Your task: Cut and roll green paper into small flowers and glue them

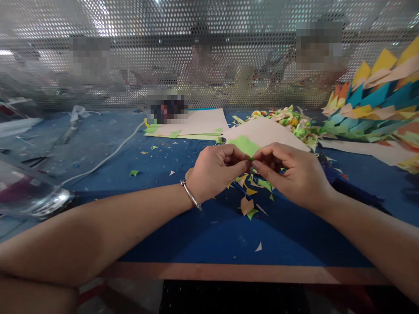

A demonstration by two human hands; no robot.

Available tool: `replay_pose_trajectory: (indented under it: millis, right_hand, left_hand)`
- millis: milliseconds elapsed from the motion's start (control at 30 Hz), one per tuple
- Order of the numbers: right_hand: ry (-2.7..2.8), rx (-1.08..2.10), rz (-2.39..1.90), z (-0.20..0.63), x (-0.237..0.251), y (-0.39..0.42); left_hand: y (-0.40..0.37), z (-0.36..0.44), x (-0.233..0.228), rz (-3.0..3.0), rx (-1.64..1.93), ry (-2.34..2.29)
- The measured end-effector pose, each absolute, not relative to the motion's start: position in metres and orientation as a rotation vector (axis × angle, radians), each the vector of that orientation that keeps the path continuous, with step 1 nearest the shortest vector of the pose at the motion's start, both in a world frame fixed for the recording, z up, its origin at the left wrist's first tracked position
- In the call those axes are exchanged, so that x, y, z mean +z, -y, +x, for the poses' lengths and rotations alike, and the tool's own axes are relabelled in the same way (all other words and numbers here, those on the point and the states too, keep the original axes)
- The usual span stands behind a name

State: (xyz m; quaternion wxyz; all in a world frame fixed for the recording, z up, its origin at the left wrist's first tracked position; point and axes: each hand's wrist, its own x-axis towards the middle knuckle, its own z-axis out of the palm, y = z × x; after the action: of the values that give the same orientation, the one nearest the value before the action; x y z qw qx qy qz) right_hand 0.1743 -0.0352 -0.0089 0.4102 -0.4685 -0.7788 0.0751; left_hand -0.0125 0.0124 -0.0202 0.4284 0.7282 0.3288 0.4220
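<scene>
Both of my hands meet above the blue table, thumbs and forefingers pinched tip to tip. My left hand [221, 170], with a silver bangle [190, 195] at its wrist, pinches a piece of green paper [244, 145]. From the other side my right hand [290, 172] grips the edge of the same paper. Fingertips cover the part being pinched, so its fold or shape there is hidden. Just behind the hands lies a large pale sheet [271, 131]. Below them are scattered paper scraps, among them a peach piece [247, 206] on a green one.
At the right stands a layered structure of folded paper [376, 100] in yellow, blue and peach. A heap of paper bits [299, 124] lies behind the pale sheet. Stacked sheets [199, 124], a white cable [111, 152] and a clear container [36, 196] are toward the left. A perforated screen [229, 65] borders the back.
</scene>
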Motion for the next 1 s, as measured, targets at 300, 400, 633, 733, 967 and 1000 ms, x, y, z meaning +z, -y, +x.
replay_pose_trajectory:
  millis: [300, 400, 633, 733, 967, 1000]
  right_hand:
    - [2.008, 0.094, -1.163, 0.173, -0.007, 0.036]
    - [1.993, 0.120, -1.170, 0.173, -0.007, 0.036]
    - [1.881, 0.347, -1.214, 0.173, -0.005, 0.036]
    - [1.848, 0.452, -1.220, 0.173, -0.002, 0.036]
    - [1.785, 0.645, -1.234, 0.173, 0.003, 0.036]
    - [1.783, 0.660, -1.237, 0.173, 0.004, 0.036]
  left_hand:
    - [-0.009, -0.014, -0.017, 1.889, 1.042, -0.839]
    - [-0.011, -0.015, -0.016, 1.857, 0.972, -0.833]
    - [-0.024, -0.018, -0.022, 1.770, 0.773, -0.649]
    - [-0.025, -0.018, -0.022, 1.734, 0.779, -0.604]
    - [-0.023, -0.018, -0.014, 1.744, 0.757, -0.590]
    - [-0.023, -0.018, -0.013, 1.740, 0.755, -0.586]
